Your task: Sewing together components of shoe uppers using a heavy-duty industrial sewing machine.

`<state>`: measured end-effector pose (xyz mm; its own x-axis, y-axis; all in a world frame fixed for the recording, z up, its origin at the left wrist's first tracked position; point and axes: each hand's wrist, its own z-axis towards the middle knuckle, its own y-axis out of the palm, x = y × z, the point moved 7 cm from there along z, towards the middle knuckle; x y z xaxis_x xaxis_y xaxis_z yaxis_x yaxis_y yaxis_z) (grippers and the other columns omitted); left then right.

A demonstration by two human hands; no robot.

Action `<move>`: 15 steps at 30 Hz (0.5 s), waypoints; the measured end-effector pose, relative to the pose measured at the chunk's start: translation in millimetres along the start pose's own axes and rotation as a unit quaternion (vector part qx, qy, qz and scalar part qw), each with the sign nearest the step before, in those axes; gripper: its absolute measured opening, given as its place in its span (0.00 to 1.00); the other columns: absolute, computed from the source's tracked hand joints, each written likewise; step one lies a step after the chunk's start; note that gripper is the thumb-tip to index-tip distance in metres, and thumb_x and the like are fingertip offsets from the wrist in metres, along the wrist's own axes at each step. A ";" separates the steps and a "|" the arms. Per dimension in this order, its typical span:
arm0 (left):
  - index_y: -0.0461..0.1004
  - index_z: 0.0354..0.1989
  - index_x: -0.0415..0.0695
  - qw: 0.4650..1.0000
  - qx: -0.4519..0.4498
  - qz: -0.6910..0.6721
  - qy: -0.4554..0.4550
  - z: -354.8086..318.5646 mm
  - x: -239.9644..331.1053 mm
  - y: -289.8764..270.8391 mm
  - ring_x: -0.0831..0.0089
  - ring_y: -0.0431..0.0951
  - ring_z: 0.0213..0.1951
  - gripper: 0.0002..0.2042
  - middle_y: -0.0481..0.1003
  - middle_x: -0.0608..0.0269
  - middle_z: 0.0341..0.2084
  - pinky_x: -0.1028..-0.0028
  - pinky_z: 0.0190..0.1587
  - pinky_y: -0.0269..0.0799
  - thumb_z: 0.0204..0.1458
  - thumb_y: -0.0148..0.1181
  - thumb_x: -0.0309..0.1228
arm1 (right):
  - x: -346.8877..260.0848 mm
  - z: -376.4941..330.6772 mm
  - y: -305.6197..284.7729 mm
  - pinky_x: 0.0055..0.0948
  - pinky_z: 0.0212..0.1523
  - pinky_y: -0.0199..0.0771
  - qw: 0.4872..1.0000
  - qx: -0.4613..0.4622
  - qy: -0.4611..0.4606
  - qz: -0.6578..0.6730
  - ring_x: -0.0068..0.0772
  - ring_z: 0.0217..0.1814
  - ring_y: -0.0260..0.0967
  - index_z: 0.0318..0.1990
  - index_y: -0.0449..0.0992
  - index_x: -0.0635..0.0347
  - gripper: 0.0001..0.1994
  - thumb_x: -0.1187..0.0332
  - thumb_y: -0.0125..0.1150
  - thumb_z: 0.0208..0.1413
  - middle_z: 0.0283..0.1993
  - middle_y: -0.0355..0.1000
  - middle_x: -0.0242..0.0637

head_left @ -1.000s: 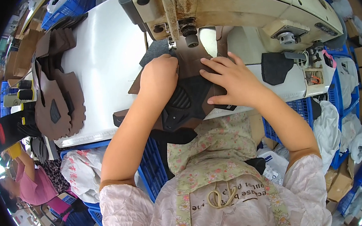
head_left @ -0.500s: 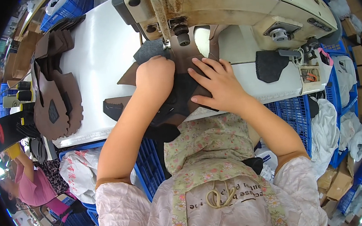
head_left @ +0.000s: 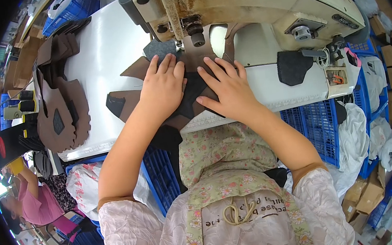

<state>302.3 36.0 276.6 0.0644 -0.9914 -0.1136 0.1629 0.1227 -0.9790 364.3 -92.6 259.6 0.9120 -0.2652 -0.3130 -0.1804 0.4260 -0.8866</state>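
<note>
A brown leather-like workpiece (head_left: 198, 52) with black lining (head_left: 194, 90) lies under the head of a sewing machine (head_left: 241, 5). Beside the presser foot (head_left: 178, 45) shows a dark grey patch (head_left: 158, 47), partly covered by the foot. My left hand (head_left: 163, 85) rests on the workpiece just below the foot, its fingers stretched forward. Spread flat on the right part of the piece is my right hand (head_left: 230, 88). Both hands press from above and grip nothing. The piece's near end hangs over the table's front edge.
Stacked brown cut pieces (head_left: 65, 111) lie at the table's left, near thread spools (head_left: 26, 101). A black piece (head_left: 294, 68) lies right, beside a small tray (head_left: 336, 78). Blue crates (head_left: 317, 127) and white bags (head_left: 351, 140) stand below. Another person (head_left: 38, 199) works at far left.
My left hand has uncurled from a closed shape near the presser foot and now lies with fingers extended. My right hand has slid slightly left. The workpiece's loose flaps have shifted.
</note>
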 end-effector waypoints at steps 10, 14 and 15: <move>0.71 0.51 0.38 1.000 -0.001 -0.008 0.022 11.4 -15.1 3.2 0.58 0.67 0.63 0.16 0.72 0.48 0.56 0.55 0.67 0.56 0.58 0.55 0.33 | -3.2 9.1 5.1 0.64 0.67 0.44 0.999 0.015 0.024 -0.016 0.49 0.70 0.54 0.61 0.70 0.58 0.33 0.46 0.61 0.53 0.68 0.61 0.47; 0.71 0.51 0.38 0.999 -0.001 -0.019 0.027 13.7 -20.6 3.1 0.58 0.66 0.63 0.15 0.72 0.48 0.56 0.55 0.67 0.57 0.57 0.55 0.32 | -3.8 12.3 9.3 0.64 0.67 0.45 0.999 0.020 0.031 -0.018 0.50 0.71 0.54 0.61 0.70 0.58 0.33 0.46 0.60 0.53 0.68 0.61 0.47; 0.71 0.51 0.38 0.999 0.000 -0.023 0.026 13.9 -22.3 3.0 0.56 0.68 0.62 0.16 0.72 0.48 0.56 0.56 0.66 0.59 0.57 0.56 0.32 | -4.3 13.0 10.0 0.64 0.67 0.46 0.999 0.022 0.032 -0.018 0.50 0.71 0.54 0.61 0.70 0.58 0.33 0.47 0.61 0.53 0.68 0.61 0.47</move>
<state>315.0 59.0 278.5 0.0048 -0.9970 -0.0778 0.1637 0.0775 -0.9835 363.4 -76.0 256.5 0.8919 -0.3348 -0.3041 -0.1304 0.4534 -0.8817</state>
